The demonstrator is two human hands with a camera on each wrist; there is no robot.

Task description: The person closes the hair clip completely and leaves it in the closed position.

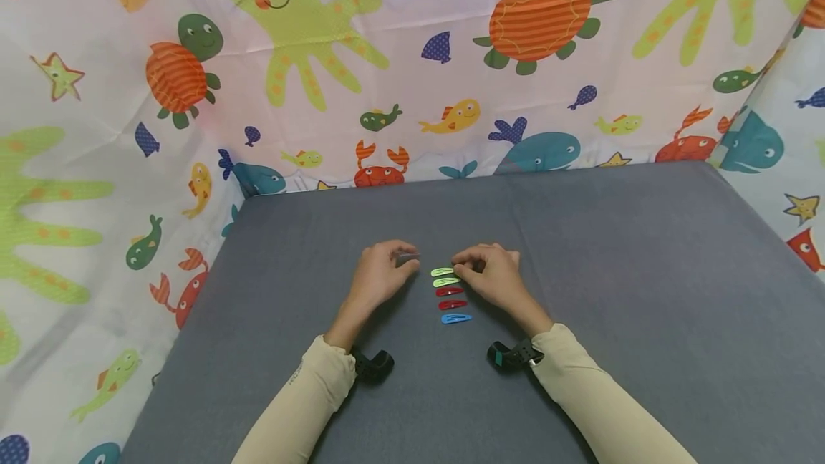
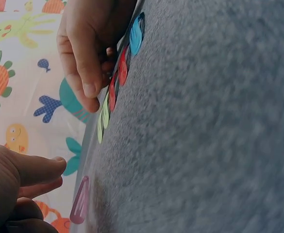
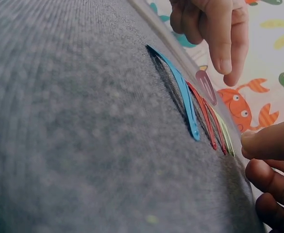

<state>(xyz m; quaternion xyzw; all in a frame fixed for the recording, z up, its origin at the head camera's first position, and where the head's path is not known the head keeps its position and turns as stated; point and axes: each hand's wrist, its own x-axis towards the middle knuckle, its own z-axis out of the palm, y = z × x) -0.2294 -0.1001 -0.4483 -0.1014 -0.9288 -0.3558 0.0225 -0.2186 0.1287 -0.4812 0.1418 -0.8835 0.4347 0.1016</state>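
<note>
A column of snap hair clips lies between the hands: a blue clip (image 1: 456,319) nearest the body, two red clips (image 1: 452,304) beyond it, then two light green clips (image 1: 442,272). My right hand (image 1: 493,274) is at the right end of the farthest green one, its thumb tip and fingertips right beside the clip. Left of the column, my left hand (image 1: 382,272) hovers with thumb and fingers apart around a pinkish-purple clip (image 2: 79,201). That clip lies on the grey cloth, with a gap between it and the fingertips in the left wrist view.
Grey cloth (image 1: 644,271) covers the table. A white curtain (image 1: 445,92) printed with sea animals hangs along the back and sides. Black wrist cameras are strapped on both wrists, the left one (image 1: 374,366) and the right one (image 1: 509,355), low over the cloth.
</note>
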